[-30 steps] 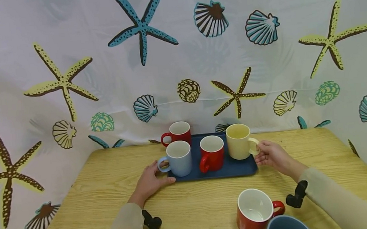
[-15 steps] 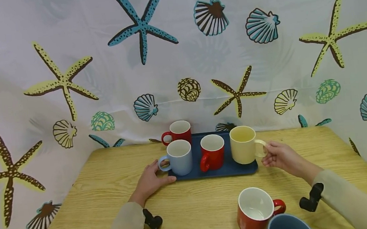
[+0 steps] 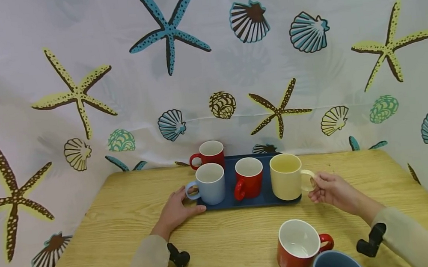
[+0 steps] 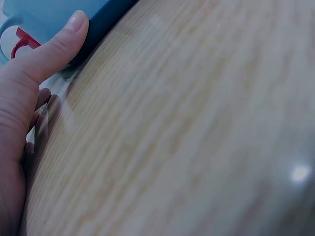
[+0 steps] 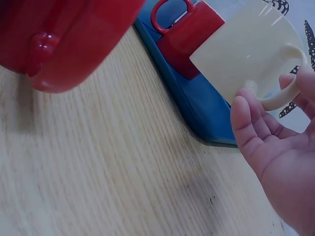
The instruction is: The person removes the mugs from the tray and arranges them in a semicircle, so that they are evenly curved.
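Note:
A blue tray [image 3: 267, 199] lies near the back of the table. On it stand a light-blue mug [image 3: 210, 187] at the left and a red mug [image 3: 249, 181] in the middle. My left hand [image 3: 175, 212] holds the tray's left front corner; its thumb [image 4: 61, 46] lies along the tray's edge. With thumb and fingers, my right hand [image 3: 332, 193] pinches the handle of a cream-yellow mug [image 3: 287, 180]. That mug is upright over the tray's right end; it appears slightly raised, though its base is partly hard to judge.
Another red mug [image 3: 212, 151] is behind the light-blue one, at the tray's back left. Nearer me on the wooden table [image 3: 228, 244] stand a red mug [image 3: 297, 252] and a darker blue mug [image 3: 337, 265], cut off by the frame. A patterned curtain [image 3: 194, 88] hangs behind.
The right hand has drawn the yellow mug toward me and slightly right, and the mug looks larger. My left hand and the tray have stayed in place.

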The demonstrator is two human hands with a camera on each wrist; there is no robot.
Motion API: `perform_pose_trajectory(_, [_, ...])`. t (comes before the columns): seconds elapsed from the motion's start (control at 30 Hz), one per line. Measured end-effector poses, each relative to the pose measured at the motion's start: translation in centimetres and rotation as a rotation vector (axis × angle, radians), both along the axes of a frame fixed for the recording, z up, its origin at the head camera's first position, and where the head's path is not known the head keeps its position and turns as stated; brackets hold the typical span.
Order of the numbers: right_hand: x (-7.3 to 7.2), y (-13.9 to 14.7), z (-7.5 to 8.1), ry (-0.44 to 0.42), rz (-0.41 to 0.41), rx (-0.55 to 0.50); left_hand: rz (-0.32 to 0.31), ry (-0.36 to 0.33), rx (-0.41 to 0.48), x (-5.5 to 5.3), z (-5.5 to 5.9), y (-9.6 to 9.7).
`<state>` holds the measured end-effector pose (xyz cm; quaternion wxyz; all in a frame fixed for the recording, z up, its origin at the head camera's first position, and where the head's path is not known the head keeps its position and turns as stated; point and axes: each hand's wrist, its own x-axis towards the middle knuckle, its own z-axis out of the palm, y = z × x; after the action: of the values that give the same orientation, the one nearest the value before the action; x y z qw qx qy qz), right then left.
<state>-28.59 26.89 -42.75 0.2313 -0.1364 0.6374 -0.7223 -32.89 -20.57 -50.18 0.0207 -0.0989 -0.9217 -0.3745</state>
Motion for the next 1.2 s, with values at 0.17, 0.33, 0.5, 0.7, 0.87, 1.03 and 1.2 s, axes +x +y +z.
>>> perform_pose_trajectory(0.17, [0.5,0.4,-0.3,0.01,0.029,0.018,-0.005,0.003,-0.011,0.0,0.1,0.0])
perform_pose_trajectory(0.33, [0.7,0.8,-0.6,-0.017,0.116,-0.03,-0.001,0.01,-0.008,0.0,0.1,0.0])
perform_pose_trajectory(0.5, [0.8,0.7,-1.0,-0.019,0.216,-0.089,0.002,0.003,-0.007,0.0,0.1,0.0])
perform_pose_trajectory(0.7, [1.1,0.2,-1.3,-0.007,0.279,-0.085,0.0,0.002,-0.007,0.0,0.1,0.1])
perform_pose_trajectory(0.87, [1.3,-0.4,-1.4,-0.02,0.305,-0.08,0.002,0.013,0.0,0.0,0.0,0.1])
perform_pose_trajectory(1.03, [1.4,-0.7,-1.7,-0.004,0.34,-0.088,0.003,0.005,0.004,0.1,-0.1,0.2])
perform_pose_trajectory(1.2, [1.3,-1.5,-1.9,0.026,0.385,-0.055,0.002,0.011,-0.001,0.0,-0.1,0.0])
